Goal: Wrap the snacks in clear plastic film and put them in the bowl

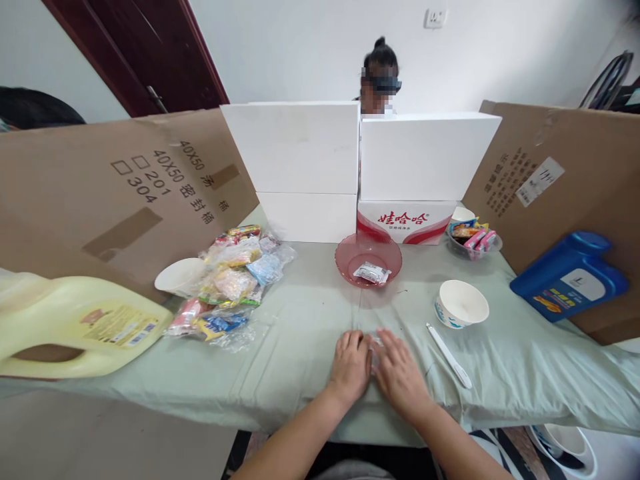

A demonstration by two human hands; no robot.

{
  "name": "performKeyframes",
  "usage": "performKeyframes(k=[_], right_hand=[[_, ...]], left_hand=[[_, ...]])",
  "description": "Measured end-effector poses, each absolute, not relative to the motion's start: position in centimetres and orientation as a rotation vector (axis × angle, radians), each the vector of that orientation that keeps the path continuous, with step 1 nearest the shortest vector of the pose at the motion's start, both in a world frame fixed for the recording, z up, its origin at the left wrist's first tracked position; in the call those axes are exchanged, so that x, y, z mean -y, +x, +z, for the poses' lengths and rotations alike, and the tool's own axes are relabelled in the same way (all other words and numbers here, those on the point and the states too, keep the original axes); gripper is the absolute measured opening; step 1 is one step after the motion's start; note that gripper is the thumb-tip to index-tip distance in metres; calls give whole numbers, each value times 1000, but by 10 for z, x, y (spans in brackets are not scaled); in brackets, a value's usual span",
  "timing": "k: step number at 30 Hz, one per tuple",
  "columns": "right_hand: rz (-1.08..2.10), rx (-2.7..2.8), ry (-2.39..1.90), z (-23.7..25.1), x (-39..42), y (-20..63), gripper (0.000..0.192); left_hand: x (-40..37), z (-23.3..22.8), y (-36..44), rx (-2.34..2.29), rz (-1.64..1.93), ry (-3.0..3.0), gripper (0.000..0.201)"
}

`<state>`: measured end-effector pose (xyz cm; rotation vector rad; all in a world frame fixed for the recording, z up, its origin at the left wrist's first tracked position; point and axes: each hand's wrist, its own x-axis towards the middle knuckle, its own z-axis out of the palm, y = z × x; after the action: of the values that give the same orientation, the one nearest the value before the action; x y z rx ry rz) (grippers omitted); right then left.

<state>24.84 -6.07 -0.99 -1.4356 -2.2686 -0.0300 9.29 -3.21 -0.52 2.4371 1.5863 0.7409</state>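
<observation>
Near the front edge of the table, both hands meet over a small clear plastic packet [375, 353], most of it covered by fingers. My left hand [349, 363] is closed at the packet's left edge, fingers curled. My right hand [403, 373] presses on it from the right, fingers together and fairly straight. What the packet contains is hidden. Beyond the hands, a pink translucent bowl [343, 267] holds a small white printed sachet [373, 273]. A slim white tool [450, 359], small-tipped, lies right of my right hand, close to a white paper bowl [463, 303].
Wrapped snack packets [235, 277] are heaped at left by a yellow jug [90, 327]. At right are a blue bottle [570, 277] and a clear bowl [473, 243] of packets. White boxes [305, 160] and cardboard panels [65, 200] wall the table; a person [380, 77] is behind.
</observation>
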Motion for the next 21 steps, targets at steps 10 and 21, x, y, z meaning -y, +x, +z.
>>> performKeyframes(k=[10, 21], right_hand=[[62, 2298, -1239, 28, 66, 299, 39], [-69, 1883, -1980, 72, -49, 428, 12]], left_hand=[[29, -15, 78, -1418, 1050, 2317, 18], [33, -2, 86, -1407, 906, 2378, 18]])
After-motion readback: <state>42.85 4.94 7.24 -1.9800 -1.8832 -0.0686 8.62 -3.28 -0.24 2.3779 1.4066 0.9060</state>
